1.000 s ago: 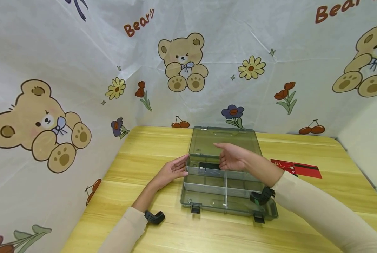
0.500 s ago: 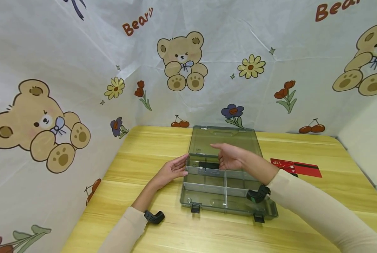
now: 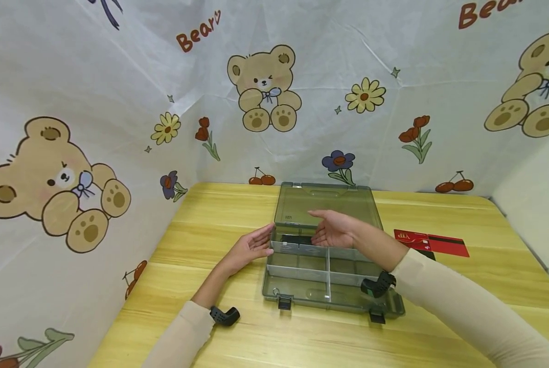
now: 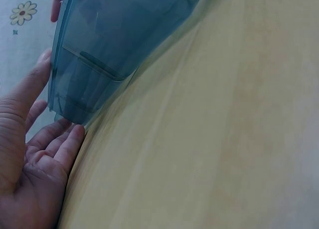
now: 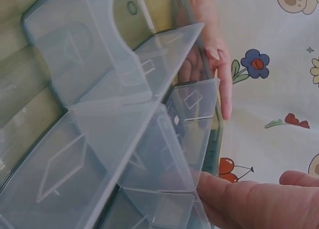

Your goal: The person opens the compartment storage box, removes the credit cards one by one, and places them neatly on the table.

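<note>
A translucent grey-green compartment box (image 3: pixel 297 294) lies on the table with its lid (image 3: pixel 329 197) folded back. My left hand (image 3: pixel 249 250) rests its fairly straight fingers and thumb against the box's left side; the left wrist view shows the same hand (image 4: pixel 40 169) at a corner. In the rear left compartment lies a flat black card-like piece (image 3: pixel 296 239). My right hand (image 3: pixel 336 230) reaches into that rear row, thumb pointing left, lower fingers close to the black piece's right end. Clear dividers (image 5: pixel 124 139) partly cover the right hand's fingers (image 5: pixel 214 189) in the right wrist view.
Right of the box lie a red VIP card (image 3: pixel 410 238), a red card with a black stripe (image 3: pixel 450 247) and a partly hidden black one (image 3: pixel 427 254). Two black latches (image 3: pixel 284 302) jut from the box's front. A bear-print cloth (image 3: pixel 311 143) hangs behind the table.
The black piece has slid left inside the rear compartment. My right hand's lower fingers have straightened leftward from a more curled pose. The left hand has stayed in place.
</note>
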